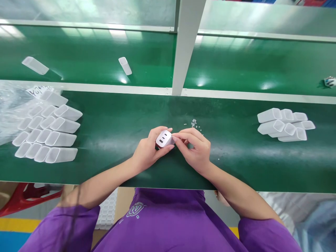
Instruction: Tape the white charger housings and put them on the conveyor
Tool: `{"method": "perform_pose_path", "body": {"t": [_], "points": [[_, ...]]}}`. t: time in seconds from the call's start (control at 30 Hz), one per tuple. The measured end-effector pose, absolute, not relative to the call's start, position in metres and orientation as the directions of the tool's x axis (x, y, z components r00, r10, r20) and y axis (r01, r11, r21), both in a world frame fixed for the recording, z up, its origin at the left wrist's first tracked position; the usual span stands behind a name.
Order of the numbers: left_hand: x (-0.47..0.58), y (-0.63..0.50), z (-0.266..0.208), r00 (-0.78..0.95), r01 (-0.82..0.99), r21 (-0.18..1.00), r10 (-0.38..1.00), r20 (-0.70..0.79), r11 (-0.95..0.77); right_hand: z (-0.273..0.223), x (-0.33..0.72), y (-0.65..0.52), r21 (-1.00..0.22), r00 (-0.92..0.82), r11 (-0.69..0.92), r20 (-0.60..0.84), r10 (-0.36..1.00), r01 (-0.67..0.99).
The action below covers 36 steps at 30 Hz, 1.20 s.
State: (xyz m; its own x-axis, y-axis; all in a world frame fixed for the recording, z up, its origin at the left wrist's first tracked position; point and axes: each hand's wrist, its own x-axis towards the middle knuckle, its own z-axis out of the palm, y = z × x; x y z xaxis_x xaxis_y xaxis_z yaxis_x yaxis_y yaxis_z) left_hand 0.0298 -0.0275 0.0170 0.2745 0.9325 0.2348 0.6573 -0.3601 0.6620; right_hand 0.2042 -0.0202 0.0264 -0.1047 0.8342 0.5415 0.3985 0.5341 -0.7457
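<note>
My left hand (149, 148) is closed around a white USB charger (164, 139), its face with three port openings turned up and to the left. Thumb and forefinger of my right hand (194, 147) are pinched together against the right side of the charger; whatever lies between those fingertips is too small to make out. Just beyond my right hand, a little scatter of tiny clear pieces (194, 123) lies on the green table (126, 115).
Rows of white open-ended housings (63, 139) stand at the left beside clear plastic bags (10, 112). Another group of housings (287, 126) sits at the right. On the green belt behind the rail lie two single housings (125, 65). A white post (187, 42) rises at centre.
</note>
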Motion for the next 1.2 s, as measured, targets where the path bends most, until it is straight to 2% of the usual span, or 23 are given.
{"method": "perform_pose_path", "body": {"t": [0.27, 0.5, 0.6, 0.73, 1.0, 1.2], "points": [[0.026, -0.027, 0.011, 0.302, 0.717, 0.541, 0.896, 0.325, -0.439, 0.022, 0.203, -0.022, -0.668, -0.142, 0.592, 0.601, 0.786, 0.451], [0.027, -0.024, 0.017, 0.246, 0.66, 0.644, 0.921, 0.302, -0.387, 0.014, 0.199, -0.027, -0.675, -0.222, 0.612, 0.578, 0.786, 0.412], [0.024, -0.021, 0.019, 0.218, 0.652, 0.661, 0.927, 0.304, -0.37, 0.014, 0.196, -0.03, -0.724, -0.275, 0.607, 0.542, 0.794, 0.328], [0.021, -0.017, 0.019, 0.184, 0.703, 0.61, 0.922, 0.341, -0.366, 0.016, 0.194, -0.034, -0.79, -0.318, 0.572, 0.497, 0.808, 0.219], [0.015, -0.01, 0.018, 0.208, 0.737, 0.561, 0.917, 0.341, -0.376, 0.015, 0.196, -0.038, -0.917, -0.359, 0.394, 0.35, 0.865, 0.056], [0.012, -0.008, 0.017, 0.219, 0.756, 0.55, 0.928, 0.3, -0.356, 0.017, 0.198, -0.038, -0.957, -0.392, 0.291, 0.262, 0.882, 0.014]]}}
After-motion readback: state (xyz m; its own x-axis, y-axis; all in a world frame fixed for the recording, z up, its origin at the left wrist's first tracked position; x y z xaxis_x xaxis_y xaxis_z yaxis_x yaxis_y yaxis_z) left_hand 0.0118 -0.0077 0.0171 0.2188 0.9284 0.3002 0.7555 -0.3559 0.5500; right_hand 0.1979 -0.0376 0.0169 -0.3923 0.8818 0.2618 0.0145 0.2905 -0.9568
